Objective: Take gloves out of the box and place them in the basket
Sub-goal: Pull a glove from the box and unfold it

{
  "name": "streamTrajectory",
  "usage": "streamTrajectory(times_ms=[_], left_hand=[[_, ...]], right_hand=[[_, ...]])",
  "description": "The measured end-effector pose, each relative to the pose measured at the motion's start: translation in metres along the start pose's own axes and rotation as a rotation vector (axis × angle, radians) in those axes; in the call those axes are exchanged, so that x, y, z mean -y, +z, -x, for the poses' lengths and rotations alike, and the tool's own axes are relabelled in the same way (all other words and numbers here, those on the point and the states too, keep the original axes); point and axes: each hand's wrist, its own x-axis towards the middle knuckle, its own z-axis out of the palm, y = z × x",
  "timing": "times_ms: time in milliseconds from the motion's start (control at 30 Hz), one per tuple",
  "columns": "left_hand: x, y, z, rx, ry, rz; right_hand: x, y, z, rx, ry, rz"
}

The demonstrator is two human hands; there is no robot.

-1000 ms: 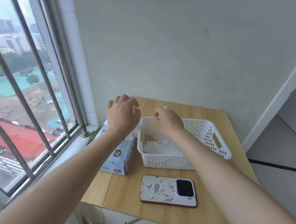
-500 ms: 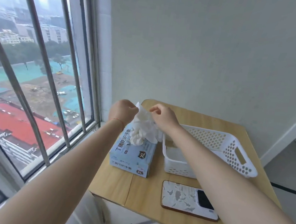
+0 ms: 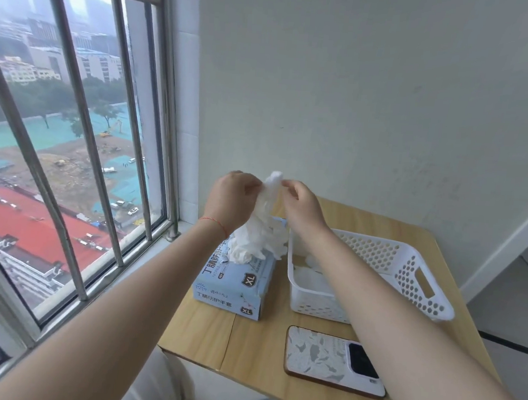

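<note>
A light blue glove box (image 3: 235, 285) marked XL stands on the small wooden table (image 3: 255, 349), to the left of a white perforated basket (image 3: 407, 272). A bunch of white gloves (image 3: 258, 234) stretches up out of the box's top opening. My left hand (image 3: 230, 199) and my right hand (image 3: 300, 204) both pinch the top end of that bunch above the box. White gloves (image 3: 310, 276) lie in the basket's bottom, partly hidden by my right forearm.
A phone (image 3: 332, 361) in a patterned case lies face down near the table's front edge. A barred window (image 3: 81, 156) runs along the left, its sill close to the box. A plain wall stands behind the table.
Both hands have moved from the basket to the box and pulled a bunch of white gloves upward out of it. The bunch now hangs higher and more stretched than half a second ago.
</note>
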Motion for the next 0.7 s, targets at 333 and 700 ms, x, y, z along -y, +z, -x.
streamTrajectory(times_ms=[333,700], left_hand=[[0.004,-0.008,0.014,0.165,-0.294,0.236],[0.008,-0.013,0.012,0.181,-0.526,0.470]], right_hand=[[-0.002,-0.014,0.005,-0.041,0.054,-0.140],[0.017,-0.022,0.011,0.066,0.187,-0.632]])
